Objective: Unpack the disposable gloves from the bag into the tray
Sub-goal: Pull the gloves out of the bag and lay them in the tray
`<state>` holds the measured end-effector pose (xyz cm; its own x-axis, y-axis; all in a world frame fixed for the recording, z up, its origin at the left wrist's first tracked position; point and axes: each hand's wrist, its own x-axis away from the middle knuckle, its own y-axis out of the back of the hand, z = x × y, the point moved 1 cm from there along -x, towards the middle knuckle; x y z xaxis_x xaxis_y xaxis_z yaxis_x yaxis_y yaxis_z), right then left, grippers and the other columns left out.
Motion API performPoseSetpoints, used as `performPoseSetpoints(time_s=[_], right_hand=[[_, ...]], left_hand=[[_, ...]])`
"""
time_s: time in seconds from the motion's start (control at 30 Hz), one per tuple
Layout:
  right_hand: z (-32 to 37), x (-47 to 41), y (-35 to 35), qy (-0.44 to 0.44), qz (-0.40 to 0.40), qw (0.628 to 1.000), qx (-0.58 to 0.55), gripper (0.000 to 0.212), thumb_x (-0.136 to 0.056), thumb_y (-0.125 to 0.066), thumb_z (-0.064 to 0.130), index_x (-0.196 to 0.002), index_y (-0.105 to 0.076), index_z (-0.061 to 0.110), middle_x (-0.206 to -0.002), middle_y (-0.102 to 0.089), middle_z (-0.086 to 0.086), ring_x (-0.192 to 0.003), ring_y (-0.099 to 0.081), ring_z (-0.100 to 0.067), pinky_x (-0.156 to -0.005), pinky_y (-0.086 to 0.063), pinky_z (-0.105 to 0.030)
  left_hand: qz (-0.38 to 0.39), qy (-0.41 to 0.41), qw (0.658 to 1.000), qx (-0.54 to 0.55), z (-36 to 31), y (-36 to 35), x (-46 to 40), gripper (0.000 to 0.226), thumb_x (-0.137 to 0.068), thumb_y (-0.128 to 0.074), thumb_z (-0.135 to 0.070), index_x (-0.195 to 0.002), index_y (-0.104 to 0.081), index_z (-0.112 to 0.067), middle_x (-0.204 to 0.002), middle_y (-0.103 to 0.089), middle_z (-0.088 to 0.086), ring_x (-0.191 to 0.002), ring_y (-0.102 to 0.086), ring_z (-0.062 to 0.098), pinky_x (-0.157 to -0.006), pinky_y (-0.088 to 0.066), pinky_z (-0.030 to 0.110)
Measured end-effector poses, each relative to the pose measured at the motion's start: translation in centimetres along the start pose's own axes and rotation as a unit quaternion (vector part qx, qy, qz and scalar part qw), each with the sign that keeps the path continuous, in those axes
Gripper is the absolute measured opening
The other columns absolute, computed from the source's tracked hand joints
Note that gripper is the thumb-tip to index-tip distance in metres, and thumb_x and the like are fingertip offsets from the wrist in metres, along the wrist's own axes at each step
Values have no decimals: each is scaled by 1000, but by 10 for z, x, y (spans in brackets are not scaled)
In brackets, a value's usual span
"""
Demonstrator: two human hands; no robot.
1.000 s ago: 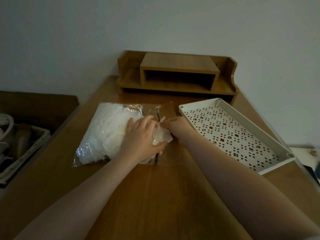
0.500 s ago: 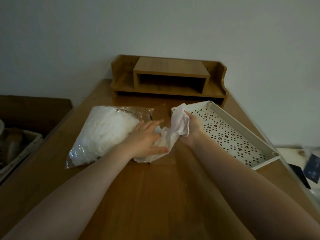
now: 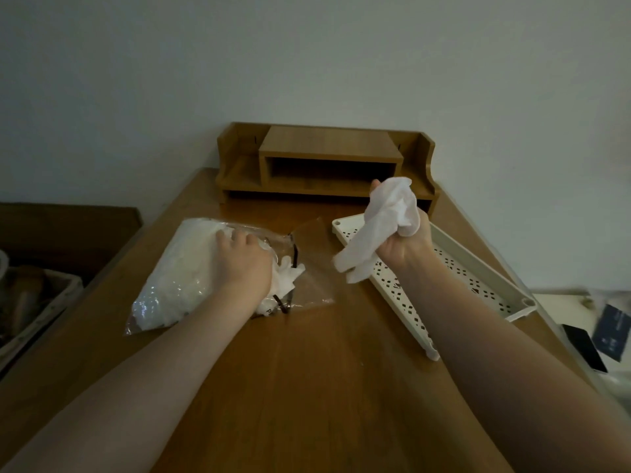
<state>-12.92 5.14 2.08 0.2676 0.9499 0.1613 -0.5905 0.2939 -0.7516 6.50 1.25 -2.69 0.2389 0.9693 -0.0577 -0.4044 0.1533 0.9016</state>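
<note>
A clear plastic bag (image 3: 177,278) stuffed with white disposable gloves lies on the wooden table, left of centre. My left hand (image 3: 244,264) presses flat on the bag near its open mouth, where a few gloves (image 3: 290,276) spill out. My right hand (image 3: 404,240) grips a bunch of white gloves (image 3: 379,227), lifted above the near left end of the white perforated tray (image 3: 478,268). The tray lies at the right of the table, and its visible part holds nothing.
A wooden desk shelf (image 3: 327,162) stands against the wall at the table's far end. A basket (image 3: 37,302) sits off the table's left edge. A phone (image 3: 585,346) and a dark card (image 3: 611,332) lie beyond the right edge.
My right hand pulled the bunch of gloves free of the bag and lifted it right, over the tray's near end. My left hand stayed pressing on the bag.
</note>
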Motion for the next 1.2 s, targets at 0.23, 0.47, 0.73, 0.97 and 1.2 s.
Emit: performPoseSetpoints(time_s=[0.23, 0.47, 0.73, 0.97, 1.2], right_hand=[[16, 16, -2, -39, 140, 985, -95, 36, -97, -41, 21, -127, -47, 2, -115, -65, -20, -79, -70, -26, -67, -60, -33], [36, 25, 6, -9, 116, 992, -44, 17, -84, -50, 15, -98, -57, 7, -76, -65, -7, -64, -60, -16, -62, -54, -25], [55, 9, 30, 59, 82, 994, -46, 34, -86, -40, 0, -64, -66, 7, -72, -61, -6, -69, -58, -18, -75, -48, -29], [60, 7, 24, 205, 3, 881, 427, 17, -90, -59, 10, -84, -73, 19, -80, -70, 9, -85, -65, -12, -80, -53, -27], [58, 20, 15, 233, 98, 854, 456, 19, -94, -53, 5, -105, -66, 13, -101, -66, -2, -92, -65, -12, -76, -55, -20]], left_hand=[[-28, -191, 978, 79, -10, 8, -2, 68, -89, -49, -2, -148, -25, -25, -157, -8, 9, -144, -6, 28, -116, -9, 42], [-116, -299, 908, 269, -77, 46, -21, 57, -94, -54, -17, -146, -31, -22, -151, -31, -2, -139, -27, 21, -116, -23, 40], [-65, -356, 930, 61, -92, 35, -48, 33, -101, -33, -24, -130, -50, -26, -136, -48, -4, -134, -34, 17, -117, 1, 46], [-45, -385, 907, 166, -80, 33, -13, 32, -100, -34, -39, -112, -59, -22, -110, -60, -5, -105, -53, 13, -96, -38, 30], [57, -358, 911, 198, -80, 42, 34, 41, -94, -41, -52, -99, -59, -15, -93, -62, 1, -84, -57, 17, -71, -42, 27]])
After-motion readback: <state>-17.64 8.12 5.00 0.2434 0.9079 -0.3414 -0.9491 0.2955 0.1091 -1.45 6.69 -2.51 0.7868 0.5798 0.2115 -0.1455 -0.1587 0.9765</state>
